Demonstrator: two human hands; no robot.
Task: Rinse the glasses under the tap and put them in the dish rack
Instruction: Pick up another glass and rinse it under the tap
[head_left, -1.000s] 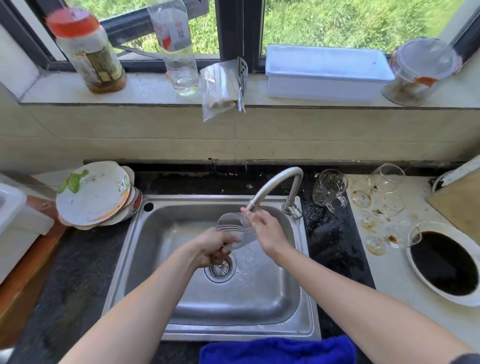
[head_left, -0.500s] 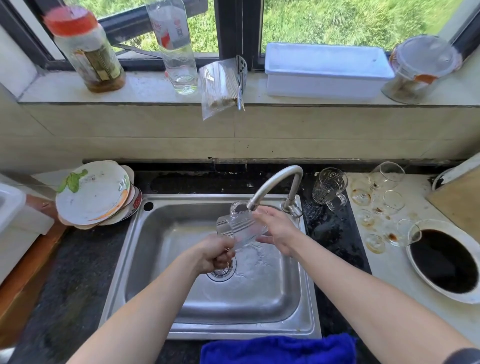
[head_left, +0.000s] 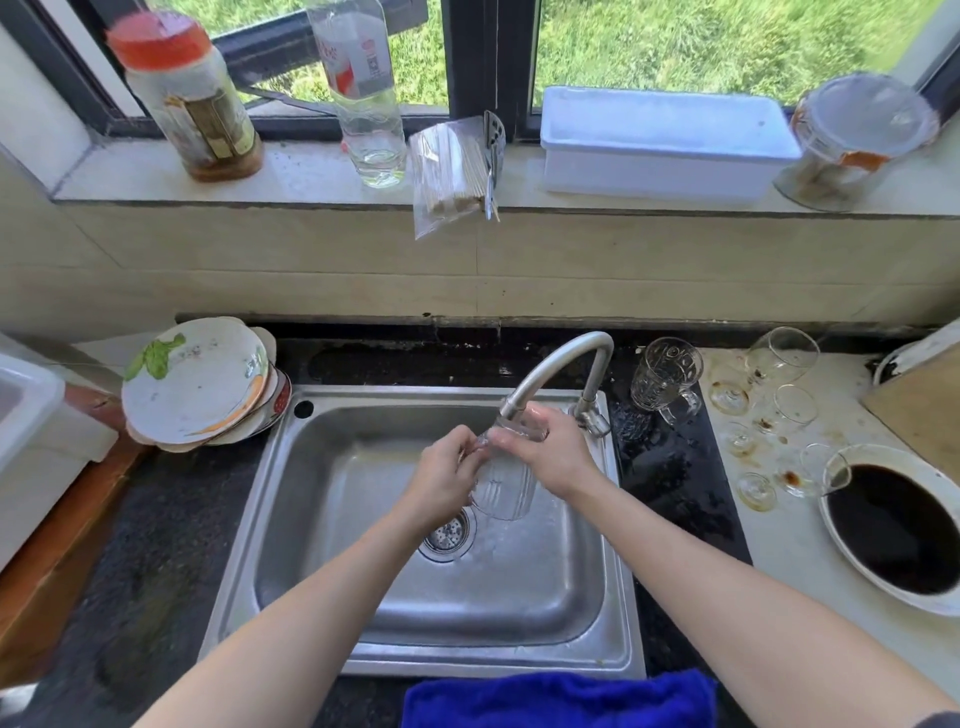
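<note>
Rinsing is in hand: the left hand (head_left: 444, 483) and the right hand (head_left: 553, 460) grasp one glass (head_left: 503, 488) between curled fingers (head_left: 460, 441), just under the tap (head_left: 540, 379). Next, I judge, it needs carrying to the dish rack, which I cannot identify.

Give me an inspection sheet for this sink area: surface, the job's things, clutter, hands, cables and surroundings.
Surface: steel sink, basin wet; dark counter around it, stained pale counter to the right.
Job's things: glass held under the tap; patterned glass mug right of the tap; several stained glasses on the pale counter; no dish rack clearly identifiable.
Clutter: stack of plates left of the sink; plate of dark sauce at right; blue cloth at the near edge.
Hands: left hand and right hand both grip the glass.
Cables: nothing seen.
Surroundings: windowsill with red-lidded jar, bottle, white box; grass outside.
</note>
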